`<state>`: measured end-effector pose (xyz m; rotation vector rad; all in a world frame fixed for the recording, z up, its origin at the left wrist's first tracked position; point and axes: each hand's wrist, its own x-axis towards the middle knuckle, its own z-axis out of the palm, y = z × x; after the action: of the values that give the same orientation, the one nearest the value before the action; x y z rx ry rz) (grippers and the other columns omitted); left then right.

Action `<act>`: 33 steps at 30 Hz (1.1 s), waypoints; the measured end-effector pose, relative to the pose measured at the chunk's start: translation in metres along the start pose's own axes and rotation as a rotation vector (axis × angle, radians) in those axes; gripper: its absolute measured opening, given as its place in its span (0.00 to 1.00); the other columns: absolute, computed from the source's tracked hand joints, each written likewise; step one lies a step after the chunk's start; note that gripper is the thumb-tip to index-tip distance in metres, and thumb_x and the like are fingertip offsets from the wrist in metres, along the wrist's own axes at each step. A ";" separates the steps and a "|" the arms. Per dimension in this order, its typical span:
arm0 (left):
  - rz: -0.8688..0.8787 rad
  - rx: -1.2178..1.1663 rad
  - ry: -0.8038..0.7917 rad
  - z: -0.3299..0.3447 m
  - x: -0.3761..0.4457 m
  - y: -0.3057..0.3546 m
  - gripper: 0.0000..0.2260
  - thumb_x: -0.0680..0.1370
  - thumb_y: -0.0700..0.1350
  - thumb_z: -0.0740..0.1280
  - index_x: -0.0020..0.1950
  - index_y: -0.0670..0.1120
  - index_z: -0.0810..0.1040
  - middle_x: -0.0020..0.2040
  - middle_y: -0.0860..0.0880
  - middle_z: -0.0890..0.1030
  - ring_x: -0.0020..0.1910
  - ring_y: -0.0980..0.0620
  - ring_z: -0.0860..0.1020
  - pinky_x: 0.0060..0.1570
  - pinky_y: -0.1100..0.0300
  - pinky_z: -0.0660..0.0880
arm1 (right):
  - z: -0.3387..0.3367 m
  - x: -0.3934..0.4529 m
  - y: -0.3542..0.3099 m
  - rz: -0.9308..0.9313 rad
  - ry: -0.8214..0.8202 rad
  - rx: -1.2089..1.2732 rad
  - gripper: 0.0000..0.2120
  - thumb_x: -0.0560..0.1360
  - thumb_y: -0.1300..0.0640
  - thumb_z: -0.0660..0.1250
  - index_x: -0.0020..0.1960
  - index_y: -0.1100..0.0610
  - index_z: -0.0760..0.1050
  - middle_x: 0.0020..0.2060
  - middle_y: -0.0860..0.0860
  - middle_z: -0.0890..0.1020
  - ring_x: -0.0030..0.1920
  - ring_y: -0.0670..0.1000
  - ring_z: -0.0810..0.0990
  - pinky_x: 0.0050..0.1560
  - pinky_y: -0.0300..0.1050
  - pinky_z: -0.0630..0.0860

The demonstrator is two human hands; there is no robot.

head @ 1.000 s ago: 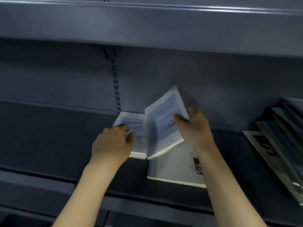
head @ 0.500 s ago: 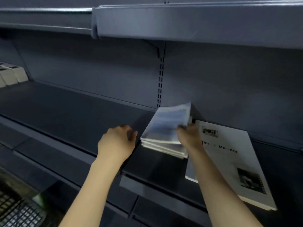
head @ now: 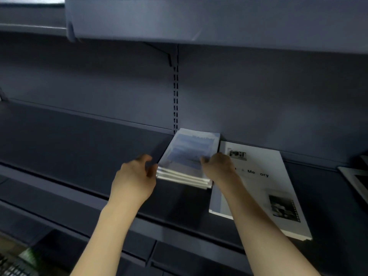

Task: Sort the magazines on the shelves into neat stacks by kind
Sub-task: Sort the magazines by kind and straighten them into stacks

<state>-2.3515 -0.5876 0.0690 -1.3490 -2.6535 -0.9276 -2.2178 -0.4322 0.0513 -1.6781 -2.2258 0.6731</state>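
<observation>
A stack of small blue-and-white magazines (head: 189, 156) lies on the dark shelf (head: 79, 140), close to the back wall. My right hand (head: 219, 166) grips the stack's right edge, its fingers bent over the top cover. My left hand (head: 133, 180) is at the stack's near left corner with loosely curved fingers; the thumb touches the edge. A large white magazine (head: 274, 196) with black lettering and two photos lies flat just right of the stack, partly under my right forearm.
Another black-and-white magazine (head: 356, 180) shows at the right edge of the shelf. An upper shelf (head: 199, 20) hangs overhead. A slotted upright (head: 175, 92) runs down the back wall behind the stack. Bare shelf stretches to the left.
The open magazine was closed onto the stack. My right hand set the stack down on the shelf left of the large white magazine, and my left hand moved in to its corner.
</observation>
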 end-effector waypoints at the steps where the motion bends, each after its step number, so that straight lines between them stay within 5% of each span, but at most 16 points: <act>1: 0.014 0.005 -0.004 0.002 -0.002 0.002 0.14 0.79 0.51 0.59 0.63 0.50 0.72 0.40 0.50 0.78 0.40 0.48 0.75 0.39 0.59 0.69 | 0.000 0.000 0.000 -0.008 0.007 -0.019 0.25 0.79 0.44 0.56 0.59 0.66 0.72 0.52 0.60 0.79 0.52 0.59 0.79 0.42 0.43 0.71; 7: 0.084 -0.004 -0.035 0.015 -0.006 0.027 0.12 0.79 0.49 0.59 0.62 0.49 0.73 0.43 0.48 0.79 0.44 0.44 0.77 0.41 0.59 0.68 | -0.013 -0.014 0.009 -0.022 0.105 -0.064 0.27 0.79 0.41 0.54 0.63 0.64 0.68 0.57 0.60 0.77 0.57 0.60 0.77 0.48 0.47 0.72; 12: 0.249 -0.066 -0.073 0.034 -0.006 0.065 0.09 0.79 0.44 0.60 0.56 0.45 0.76 0.46 0.46 0.82 0.46 0.45 0.79 0.40 0.58 0.70 | -0.059 -0.039 0.048 -0.087 0.174 -0.162 0.19 0.79 0.46 0.56 0.63 0.58 0.69 0.56 0.57 0.78 0.55 0.59 0.78 0.52 0.50 0.76; 21: 0.577 -0.154 -0.236 0.066 -0.026 0.203 0.13 0.79 0.49 0.61 0.62 0.48 0.75 0.55 0.48 0.81 0.54 0.48 0.78 0.55 0.54 0.74 | -0.181 -0.115 0.150 -0.107 0.338 -0.280 0.09 0.77 0.45 0.60 0.48 0.50 0.72 0.43 0.49 0.79 0.48 0.55 0.79 0.45 0.47 0.75; 26: 0.706 -0.261 -0.241 0.083 -0.066 0.290 0.12 0.78 0.51 0.62 0.58 0.50 0.76 0.50 0.52 0.81 0.48 0.54 0.78 0.46 0.62 0.71 | -0.240 -0.143 0.206 -0.028 0.510 -0.306 0.08 0.77 0.48 0.60 0.48 0.53 0.73 0.45 0.55 0.81 0.49 0.59 0.79 0.45 0.47 0.75; 33: 0.724 -0.304 -0.340 0.096 -0.113 0.387 0.10 0.79 0.42 0.58 0.49 0.42 0.78 0.46 0.46 0.82 0.45 0.48 0.78 0.46 0.52 0.75 | -0.295 -0.169 0.287 -0.060 0.707 -0.300 0.07 0.75 0.55 0.65 0.44 0.59 0.77 0.35 0.55 0.81 0.37 0.60 0.79 0.36 0.46 0.74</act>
<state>-1.9708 -0.4468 0.1509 -2.4770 -1.9341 -1.0690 -1.7897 -0.4717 0.1653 -1.6213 -1.8895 -0.2664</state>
